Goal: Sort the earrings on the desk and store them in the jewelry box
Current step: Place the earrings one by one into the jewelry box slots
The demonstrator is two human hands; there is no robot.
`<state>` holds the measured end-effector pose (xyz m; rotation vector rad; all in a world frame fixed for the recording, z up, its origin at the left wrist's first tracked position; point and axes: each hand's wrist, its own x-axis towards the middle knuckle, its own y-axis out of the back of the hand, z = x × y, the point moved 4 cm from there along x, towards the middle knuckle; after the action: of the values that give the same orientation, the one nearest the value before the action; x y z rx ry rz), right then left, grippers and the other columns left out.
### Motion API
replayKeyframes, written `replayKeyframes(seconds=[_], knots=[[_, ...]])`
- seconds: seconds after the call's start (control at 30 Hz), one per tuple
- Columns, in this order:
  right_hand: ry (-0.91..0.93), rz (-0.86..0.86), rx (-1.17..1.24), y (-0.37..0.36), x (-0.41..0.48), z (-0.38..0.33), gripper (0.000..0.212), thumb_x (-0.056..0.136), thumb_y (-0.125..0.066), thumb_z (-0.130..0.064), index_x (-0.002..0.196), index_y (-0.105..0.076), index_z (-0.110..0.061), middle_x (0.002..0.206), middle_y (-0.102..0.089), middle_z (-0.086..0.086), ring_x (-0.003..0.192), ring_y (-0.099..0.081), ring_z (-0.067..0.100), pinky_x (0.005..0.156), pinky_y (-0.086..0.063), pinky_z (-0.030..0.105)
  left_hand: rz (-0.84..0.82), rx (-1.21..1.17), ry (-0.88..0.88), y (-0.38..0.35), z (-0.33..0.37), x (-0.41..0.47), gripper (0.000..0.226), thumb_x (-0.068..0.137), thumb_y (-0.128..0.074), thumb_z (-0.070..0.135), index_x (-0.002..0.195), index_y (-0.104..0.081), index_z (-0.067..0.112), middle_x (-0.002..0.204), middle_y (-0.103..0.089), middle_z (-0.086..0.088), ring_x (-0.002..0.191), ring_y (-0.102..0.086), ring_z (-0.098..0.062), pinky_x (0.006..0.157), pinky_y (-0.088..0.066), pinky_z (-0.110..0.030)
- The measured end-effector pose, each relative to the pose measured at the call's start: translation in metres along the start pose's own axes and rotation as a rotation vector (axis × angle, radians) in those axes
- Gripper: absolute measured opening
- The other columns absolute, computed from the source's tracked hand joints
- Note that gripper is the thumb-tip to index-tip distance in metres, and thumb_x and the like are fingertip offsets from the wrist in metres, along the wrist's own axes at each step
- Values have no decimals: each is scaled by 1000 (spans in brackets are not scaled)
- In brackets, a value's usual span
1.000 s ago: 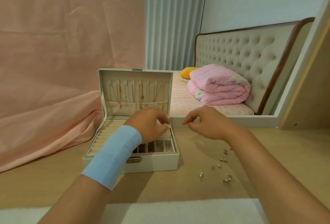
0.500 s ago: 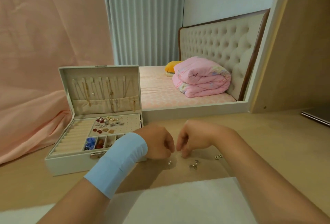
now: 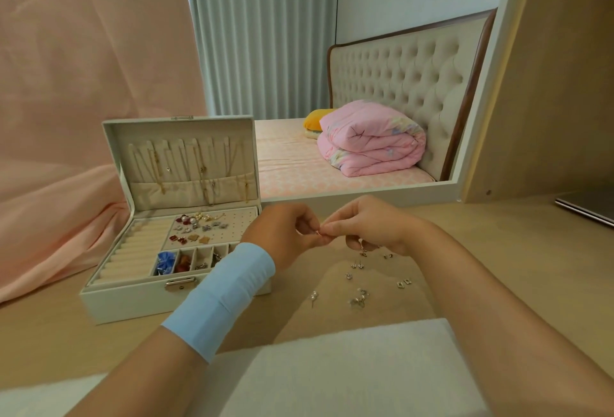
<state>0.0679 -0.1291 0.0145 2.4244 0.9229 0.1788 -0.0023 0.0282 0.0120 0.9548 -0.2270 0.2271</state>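
The person's left hand (image 3: pixel 285 237) and right hand (image 3: pixel 368 227) meet just above the surface (image 3: pixel 66 327), right of the jewelry box (image 3: pixel 133 303). The curled fingers (image 3: pixel 307 228) of the left hand and the thumb and forefinger of the right pinch one tiny silvery earring (image 3: pixel 318 233) between their tips; it is too small to make out its shape. A pale blue wristband (image 3: pixel 226 297) wraps the left wrist.

The loose earrings (image 3: pixel 358 300) lie scattered on the surface under and in front of the right hand. They are small silver-toned studs and clasps, some with a pale bead, well apart from the box.

The jewelry box is white and stands open, its lid (image 3: pixel 179 124) upright, with thin gold necklaces (image 3: pixel 201 170) hanging down the cream lining over a pocket. In its tray, cream ring rolls (image 3: pixel 133 250) fill the left side. A perforated panel (image 3: pixel 239 223) at the back right carries rows of stored earrings: pearl, silver, dark red and tan pieces. The front row of small compartments holds a blue piece (image 3: pixel 165 262), a reddish one and some metal bits; the left wrist hides the rightmost compartments.

A white cloth (image 3: pixel 349 366) lies at the near edge of the surface.
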Motion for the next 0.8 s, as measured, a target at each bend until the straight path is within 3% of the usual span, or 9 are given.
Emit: replayKeyframes(seconds=[0.13, 0.2, 0.27, 0.37, 0.5, 0.63, 0.8], knots=[[-60, -42, -373, 2, -1, 2, 19, 79, -85, -18, 97, -82, -24, 84, -75, -11, 60, -59, 2, 55, -44, 15, -17, 140, 8, 6, -2, -1, 7, 86, -70, 36, 89, -63, 37, 84, -63, 20, 74, -54, 5, 66, -42, -20], [-119, -100, -550, -2, -2, 4, 20, 75, -88, -19, 93, -82, -27, 87, -77, -13, 69, -65, -2, 66, -51, 18, -38, 139, 14, 7, -3, -1, 7, 88, -67, 36, 93, -64, 38, 88, -63, 20, 75, -54, 3, 66, -40, -20], [-152, -115, -638, -5, -2, 6, 18, 72, -90, -22, 85, -81, -30, 88, -77, -14, 82, -69, 3, 78, -56, 25, -62, 150, 21, 6, -3, -1, 7, 89, -66, 36, 96, -65, 38, 90, -63, 19, 75, -53, 3, 68, -40, -20], [-157, -113, -711, -9, -1, 6, 14, 72, -89, -22, 75, -80, -33, 81, -76, -15, 83, -70, 7, 76, -56, 28, -84, 166, 19, 5, -4, -2, 5, 90, -66, 36, 95, -67, 37, 91, -64, 19, 76, -54, 3, 72, -43, -21], [-90, -69, -639, -10, -1, 1, 7, 75, -83, -21, 75, -81, -27, 75, -75, -15, 76, -70, 7, 77, -60, 31, -97, 162, 18, 6, -4, -1, 6, 89, -67, 39, 94, -69, 36, 91, -65, 20, 81, -56, 2, 78, -48, -24], [46, 76, -329, -9, -5, -22, 6, 82, -74, -11, 78, -76, -16, 75, -74, -9, 53, -67, 14, 52, -47, 23, -58, 64, 12, 23, -7, 3, 4, 86, -70, 37, 90, -71, 37, 86, -66, 20, 81, -60, -1, 79, -52, -27], [186, 222, -187, -18, 3, -55, 9, 80, -81, -14, 74, -76, -18, 70, -71, -5, 48, -58, 8, 49, -46, 18, -67, -95, -5, 56, -13, 4, 5, 83, -75, 31, 88, -75, 32, 82, -72, 13, 81, -65, -4, 76, -52, -22]])
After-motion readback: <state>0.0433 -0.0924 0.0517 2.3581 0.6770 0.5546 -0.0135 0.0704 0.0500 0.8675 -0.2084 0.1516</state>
